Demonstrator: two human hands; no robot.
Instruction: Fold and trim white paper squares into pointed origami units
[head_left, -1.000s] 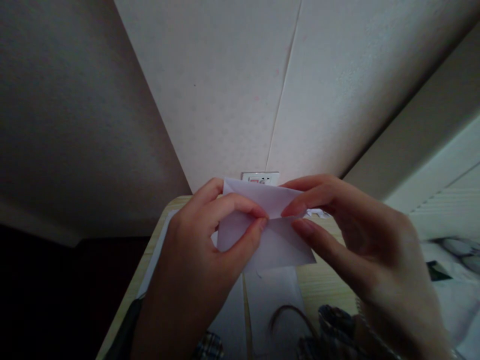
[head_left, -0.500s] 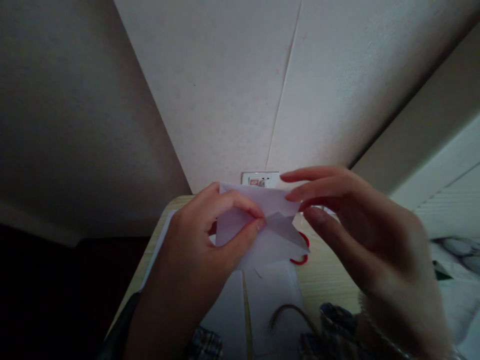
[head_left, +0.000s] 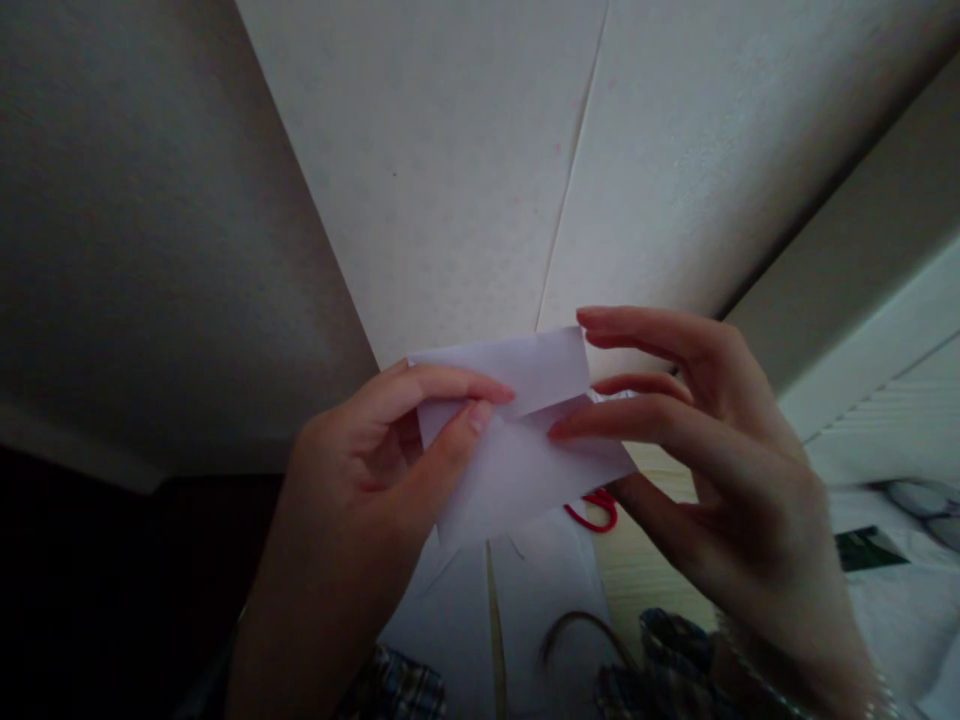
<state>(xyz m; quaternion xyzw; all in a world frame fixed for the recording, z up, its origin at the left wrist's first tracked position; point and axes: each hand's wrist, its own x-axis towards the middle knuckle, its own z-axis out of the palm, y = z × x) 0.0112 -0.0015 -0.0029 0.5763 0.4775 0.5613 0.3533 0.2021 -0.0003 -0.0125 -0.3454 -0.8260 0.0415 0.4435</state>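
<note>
I hold a folded piece of white paper (head_left: pixel 517 450) up in front of the wall. My left hand (head_left: pixel 382 480) pinches its left side between thumb and forefinger. My right hand (head_left: pixel 697 440) touches the paper's right edge with its fingers stretched out, one fingertip pressing on the fold near the middle. The paper's upper flap stands up above the fold.
Below the hands lies a pale wooden table (head_left: pixel 645 570) with white sheets (head_left: pixel 540 590) on it and red scissor handles (head_left: pixel 596 510) peeking out under the paper. A plaid sleeve (head_left: pixel 660 650) shows at the bottom. A white wall corner rises behind.
Both hands have lifted the paper higher, hiding the wall socket. The right hand's fingers have spread out and the paper has been turned and partly unfolded.
</note>
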